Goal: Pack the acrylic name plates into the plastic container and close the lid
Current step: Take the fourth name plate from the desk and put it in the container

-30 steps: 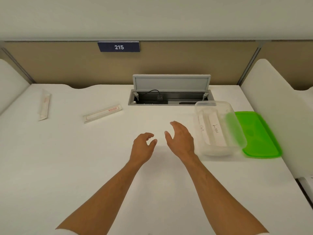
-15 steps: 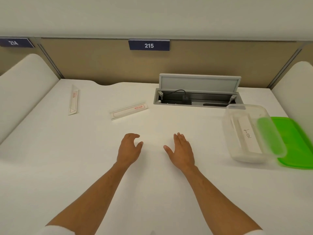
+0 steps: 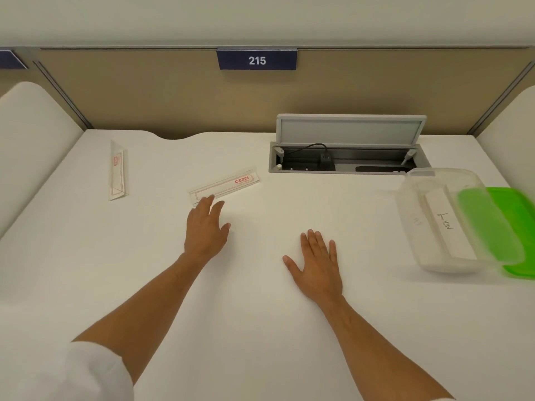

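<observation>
Two acrylic name plates with red print lie on the white desk: one (image 3: 224, 185) mid-left, slanted, and another (image 3: 117, 170) at the far left. My left hand (image 3: 206, 228) is open, its fingertips at the near end of the slanted plate. My right hand (image 3: 318, 266) rests flat and open on the desk, holding nothing. The clear plastic container (image 3: 460, 221) stands at the right with name plates inside, one with handwriting. Its green lid (image 3: 518, 224) lies under and beside it at the right edge.
An open grey cable box (image 3: 347, 157) with a raised flap sits in the desk at the back. A beige partition with a sign reading 215 (image 3: 257, 59) closes the back. White side panels (image 3: 31, 140) flank the desk.
My left hand has reached forward and left to the slanted name plate. My right hand has flattened onto the desk. The view has shifted left, so the container sits nearer the right edge.
</observation>
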Demonstrator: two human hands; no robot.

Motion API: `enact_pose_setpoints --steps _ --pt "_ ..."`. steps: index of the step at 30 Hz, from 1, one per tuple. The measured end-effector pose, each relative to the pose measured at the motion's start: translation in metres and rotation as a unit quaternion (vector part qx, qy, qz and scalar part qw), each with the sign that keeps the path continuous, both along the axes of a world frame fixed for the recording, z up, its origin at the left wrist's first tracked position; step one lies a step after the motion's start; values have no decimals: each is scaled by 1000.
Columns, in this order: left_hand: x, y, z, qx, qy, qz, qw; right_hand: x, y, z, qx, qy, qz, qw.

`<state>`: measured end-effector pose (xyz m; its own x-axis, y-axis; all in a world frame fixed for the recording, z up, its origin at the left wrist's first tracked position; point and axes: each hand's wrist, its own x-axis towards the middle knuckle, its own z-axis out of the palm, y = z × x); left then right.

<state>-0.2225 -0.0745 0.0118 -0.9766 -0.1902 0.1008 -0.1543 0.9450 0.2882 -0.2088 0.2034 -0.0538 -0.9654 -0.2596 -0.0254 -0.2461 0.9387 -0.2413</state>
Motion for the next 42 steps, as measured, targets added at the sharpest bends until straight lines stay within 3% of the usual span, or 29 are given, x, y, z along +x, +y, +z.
enact_pose_setpoints --steps 6,13,23,33,38,42 --pt "-44 -32 4 -47 0 12 999 -2 -5 -3 9 21 -14 1000" --pt "-68 -46 0 -34 -47 52 997 -1 -6 0 -2 20 -20 1000" --pt "-65 -41 -8 -13 1 106 994 -1 -6 2 -10 16 -22 1000" --pt "-59 -30 0 196 7 172 965 -2 -4 1 -13 5 -19 1000" --pt "-46 -14 10 372 10 162 914 -2 -3 2 -23 -11 -11 1000" --pt "-35 7 23 432 16 135 892 -6 3 10 -97 -55 -13 994"
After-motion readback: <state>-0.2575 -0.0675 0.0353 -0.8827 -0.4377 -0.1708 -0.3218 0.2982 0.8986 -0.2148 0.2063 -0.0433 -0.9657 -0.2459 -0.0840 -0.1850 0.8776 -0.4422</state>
